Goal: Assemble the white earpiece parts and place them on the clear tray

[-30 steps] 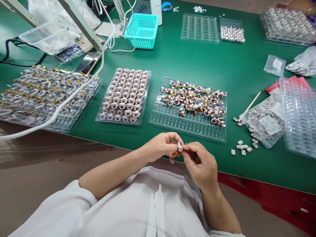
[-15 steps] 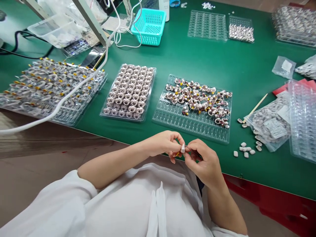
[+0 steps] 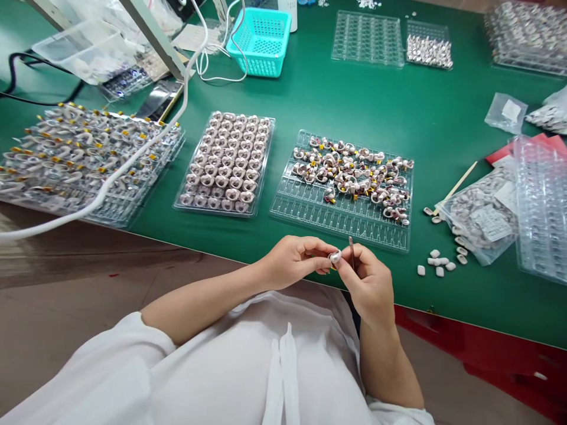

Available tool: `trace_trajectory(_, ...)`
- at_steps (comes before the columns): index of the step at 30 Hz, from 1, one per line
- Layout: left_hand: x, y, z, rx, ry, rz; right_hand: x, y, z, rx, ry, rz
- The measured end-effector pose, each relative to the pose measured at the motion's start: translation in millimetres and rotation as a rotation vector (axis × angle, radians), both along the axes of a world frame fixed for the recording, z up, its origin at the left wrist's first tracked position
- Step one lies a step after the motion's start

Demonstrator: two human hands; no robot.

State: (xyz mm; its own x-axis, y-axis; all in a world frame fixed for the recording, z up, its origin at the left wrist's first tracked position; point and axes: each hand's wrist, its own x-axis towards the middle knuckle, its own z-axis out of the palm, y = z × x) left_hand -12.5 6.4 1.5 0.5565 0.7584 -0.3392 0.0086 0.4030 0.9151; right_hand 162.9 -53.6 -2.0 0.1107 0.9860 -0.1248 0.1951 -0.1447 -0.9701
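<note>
Over the table's front edge, my left hand (image 3: 297, 260) pinches a small glossy white earphone-like part (image 3: 335, 257) between thumb and fingertips. A bit of yellow shows beneath the part. My right hand (image 3: 368, 280) touches the same part from the other side with its thumb and index finger. It also grips a slim dark tool that looks like tweezers (image 3: 351, 254), standing nearly upright among the fingers; its lower end is hidden. Just beyond both hands lies a clear tray (image 3: 292, 203) bearing a heap of similar parts with yellow tabs.
Left of it are a clear tray of pale ring-shaped pieces (image 3: 224, 162) and stacked trays of yellow-tabbed parts (image 3: 88, 159), crossed by a white cable (image 3: 104, 192). Loose white caps (image 3: 440, 271) and a bag of pieces (image 3: 487, 215) lie right. A turquoise basket (image 3: 261, 44) stands behind.
The white part has turned and shifted slightly right and up. The tweezers have swung from pointing at the part to standing upright in my right hand. The view has shifted slightly.
</note>
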Motion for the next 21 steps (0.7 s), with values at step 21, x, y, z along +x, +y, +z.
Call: trace_trajectory(21,-5.6,0.7,-1.4,0.387,0.241,-0.026,2.0,5.0,2.1,-0.03,0.013,0.067)
